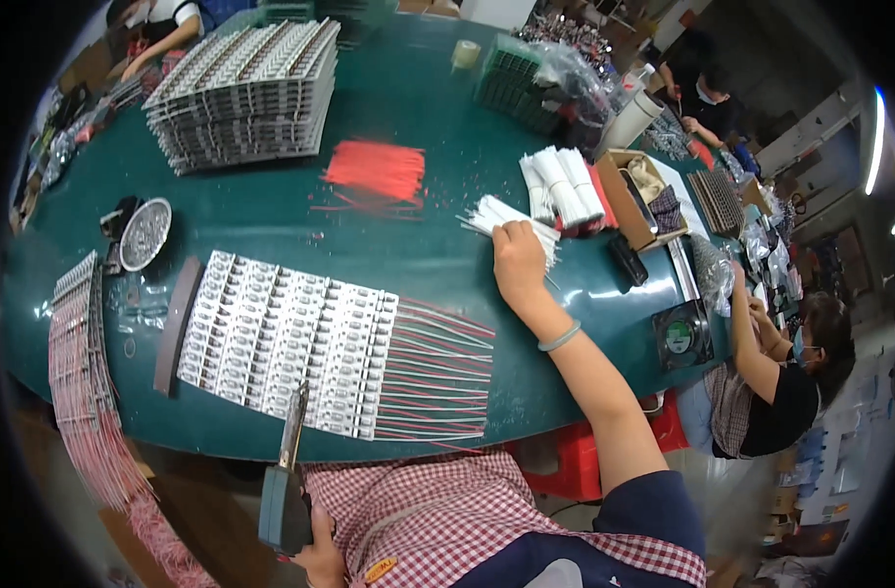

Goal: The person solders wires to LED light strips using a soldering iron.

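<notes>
In my left hand (320,551) is a soldering gun (287,500) with a dark body and a long metal barrel. Its tip is over the lower edge of a panel of white circuit boards (289,338), set with rows of small parts. Red and white wires (437,377) run off the right side of this panel. My right hand (521,263) reaches forward, fingers bent and closed on a loose pile of white wires (496,214); the exact strands between the fingertips are hidden. A dark strip (176,328) lies along the panel's left edge.
A tall stack of board panels (246,98) stands far left, with red wires (374,171) beside it. Wired panels (80,343) hang over the left edge near a metal dish (146,235). Bundled white wires (565,186), a cardboard box (638,201) and a co-worker (790,353) are right.
</notes>
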Demonstrator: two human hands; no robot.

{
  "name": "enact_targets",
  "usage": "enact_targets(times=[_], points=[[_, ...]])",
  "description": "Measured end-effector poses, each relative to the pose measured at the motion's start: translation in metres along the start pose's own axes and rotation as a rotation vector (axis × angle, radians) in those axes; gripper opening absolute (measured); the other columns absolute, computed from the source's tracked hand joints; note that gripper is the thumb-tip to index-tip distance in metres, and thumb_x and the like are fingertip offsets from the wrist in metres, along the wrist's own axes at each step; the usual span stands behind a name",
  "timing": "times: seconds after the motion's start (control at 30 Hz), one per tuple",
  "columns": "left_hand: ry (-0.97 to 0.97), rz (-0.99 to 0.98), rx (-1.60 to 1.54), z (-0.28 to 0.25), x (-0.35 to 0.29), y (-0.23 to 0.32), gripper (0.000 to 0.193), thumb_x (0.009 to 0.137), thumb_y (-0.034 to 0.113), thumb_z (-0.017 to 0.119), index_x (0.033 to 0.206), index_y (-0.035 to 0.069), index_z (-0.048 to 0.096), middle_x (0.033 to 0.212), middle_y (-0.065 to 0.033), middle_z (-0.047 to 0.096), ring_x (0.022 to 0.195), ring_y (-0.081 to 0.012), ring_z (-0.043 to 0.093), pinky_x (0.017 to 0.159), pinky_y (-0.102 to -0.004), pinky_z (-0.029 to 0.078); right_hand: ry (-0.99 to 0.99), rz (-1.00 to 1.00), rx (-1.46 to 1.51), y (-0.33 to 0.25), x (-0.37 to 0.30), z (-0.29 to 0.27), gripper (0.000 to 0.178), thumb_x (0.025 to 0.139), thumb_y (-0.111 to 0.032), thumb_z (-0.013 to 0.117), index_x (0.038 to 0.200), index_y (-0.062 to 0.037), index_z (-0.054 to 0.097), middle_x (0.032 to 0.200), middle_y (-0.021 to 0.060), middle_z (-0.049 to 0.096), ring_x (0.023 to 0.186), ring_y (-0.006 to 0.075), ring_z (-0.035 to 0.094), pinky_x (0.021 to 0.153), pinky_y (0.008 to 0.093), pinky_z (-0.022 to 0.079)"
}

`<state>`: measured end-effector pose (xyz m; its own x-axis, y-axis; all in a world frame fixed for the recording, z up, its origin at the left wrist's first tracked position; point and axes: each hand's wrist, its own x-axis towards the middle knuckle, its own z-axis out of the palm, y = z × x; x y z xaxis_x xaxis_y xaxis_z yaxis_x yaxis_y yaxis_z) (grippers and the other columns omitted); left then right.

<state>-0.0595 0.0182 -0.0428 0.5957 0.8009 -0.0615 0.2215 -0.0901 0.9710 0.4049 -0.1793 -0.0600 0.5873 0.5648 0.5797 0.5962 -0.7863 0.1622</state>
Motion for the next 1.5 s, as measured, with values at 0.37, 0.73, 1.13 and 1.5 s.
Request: enact_targets(times=[0.37,0.73,1.13,1.5], points=[[-0.241,-0.072,0.784,-0.008,0.022,0.029,0.072,0.100,0.036,0.065,0.160,0.017,0.031,0.136,-0.0227,0.063,0.121,-0.0276,0.064,0.102,-0.0423,0.047,0.142,0.024,0.120,0.007,0.022,-0.023,0.005,0.074,-0.002,0.063,0.077,-0.0059,0.065,0.082,0.0089,0.062,0.083,0.0260,0.061,0.070,0.0371,0.053],[0.011,-0.026,-0.149,0.002,0.009,0.017,0.039,0.096,0.001,0.063,0.133,-0.005,0.053,0.124,-0.0147,0.063,0.061,-0.0114,0.051,0.052,-0.0281,0.042,-0.292,-0.547,-0.086,-0.053,0.075,-0.128,0.008,0.065,-0.008,0.073,0.073,-0.0086,0.071,0.083,0.0075,0.063,0.083,0.0226,0.064,0.064,0.0332,0.051],[0.124,-0.063,-0.304,-0.010,-0.010,0.018,0.046,0.092,-0.003,0.062,0.136,-0.007,0.050,0.132,-0.0180,0.062,0.057,-0.0108,0.052,0.049,-0.0255,0.042,-0.708,-0.572,-0.174,-0.107,0.060,-0.091,0.010,0.074,-0.014,0.075,0.082,-0.0079,0.077,0.094,0.0125,0.072,0.094,0.0283,0.068,0.072,0.0374,0.058],[0.099,-0.081,-0.564,-0.026,0.000,0.014,0.052,0.093,0.010,0.067,0.140,-0.004,0.050,0.131,-0.0186,0.063,0.060,-0.0144,0.056,0.053,-0.0251,0.044,-0.185,-0.388,0.751,-0.172,-0.006,-0.147,0.026,0.076,0.006,0.063,0.101,0.0007,0.069,0.092,0.0133,0.065,0.083,0.0304,0.065,0.069,0.0390,0.055]])
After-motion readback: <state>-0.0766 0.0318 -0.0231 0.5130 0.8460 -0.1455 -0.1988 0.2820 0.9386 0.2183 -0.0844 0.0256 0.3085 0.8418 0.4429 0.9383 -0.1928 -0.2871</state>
